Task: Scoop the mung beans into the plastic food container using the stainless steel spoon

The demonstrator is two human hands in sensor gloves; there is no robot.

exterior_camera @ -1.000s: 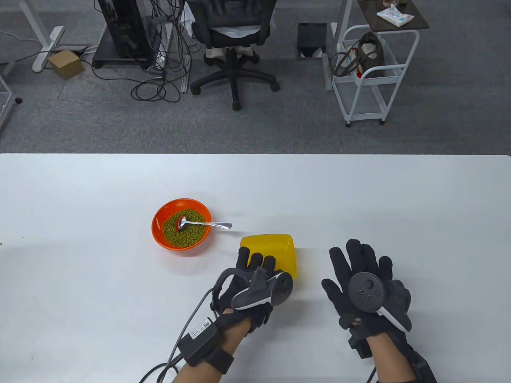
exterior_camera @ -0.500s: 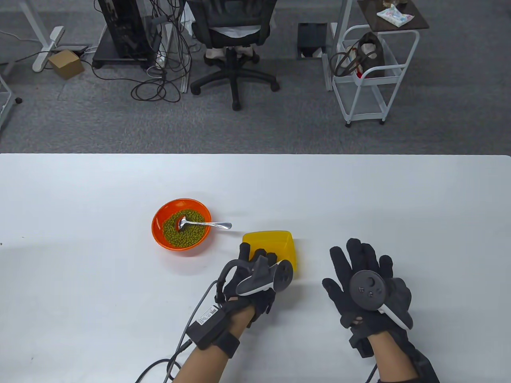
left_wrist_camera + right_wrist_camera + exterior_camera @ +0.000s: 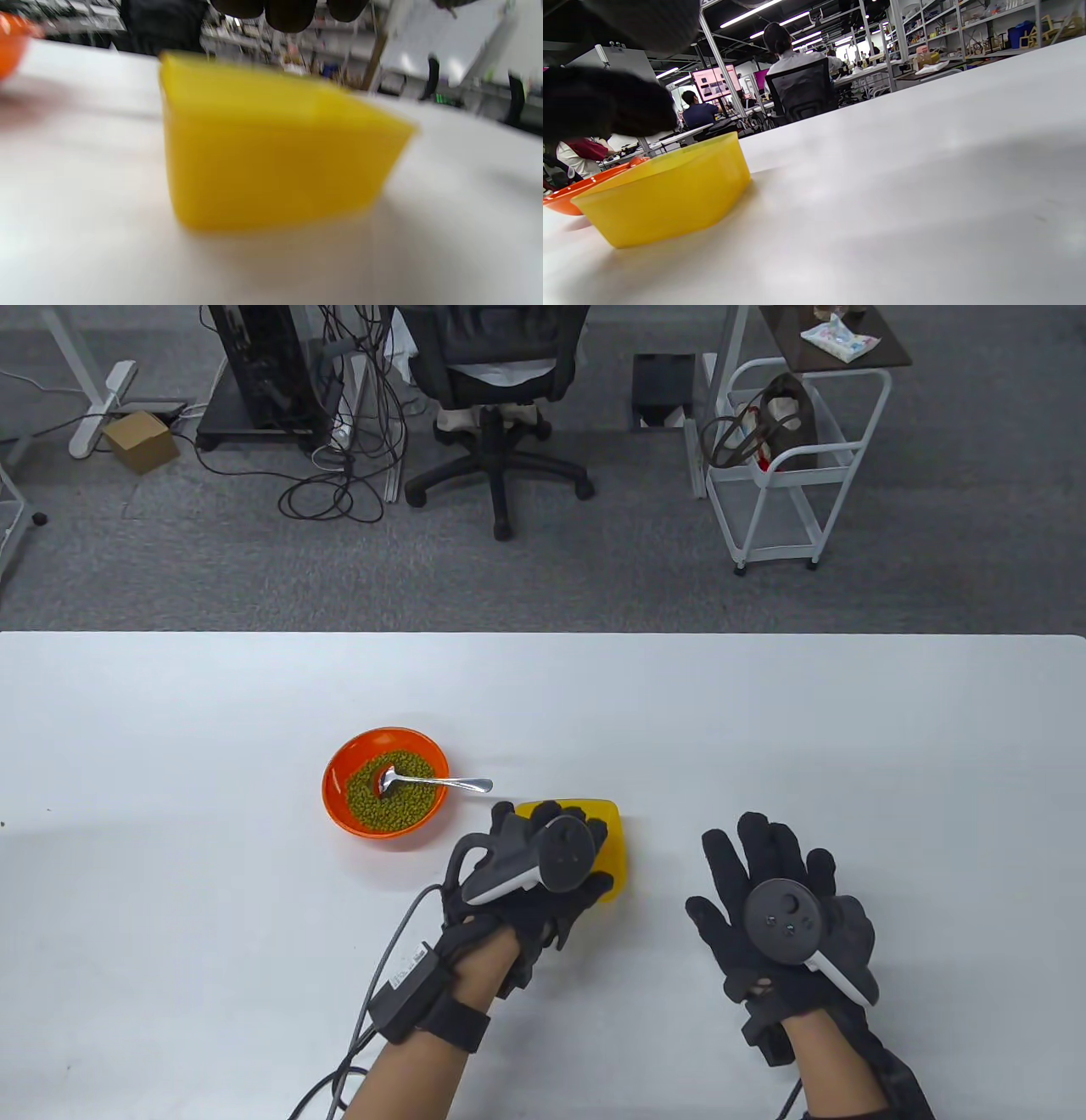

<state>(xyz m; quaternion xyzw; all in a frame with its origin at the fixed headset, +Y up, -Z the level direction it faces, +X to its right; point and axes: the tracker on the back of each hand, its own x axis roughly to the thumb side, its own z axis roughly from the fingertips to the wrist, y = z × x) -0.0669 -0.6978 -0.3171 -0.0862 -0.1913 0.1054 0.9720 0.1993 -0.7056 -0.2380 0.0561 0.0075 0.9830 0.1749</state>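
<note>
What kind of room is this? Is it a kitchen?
Probably not a kitchen. It looks like an office or lab workroom: an office chair on grey carpet, a computer tower with tangled cables, and in the right wrist view, people at desks with storage shelves behind.

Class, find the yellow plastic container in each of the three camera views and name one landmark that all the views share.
Table view: yellow container at centre, right of the orange bowl, mostly covered by the left hand.
Left wrist view: container fills the centre, blurred.
Right wrist view: container at lower left.
Shared landmark: the orange bowl, lying to the container's left in every view.
</note>
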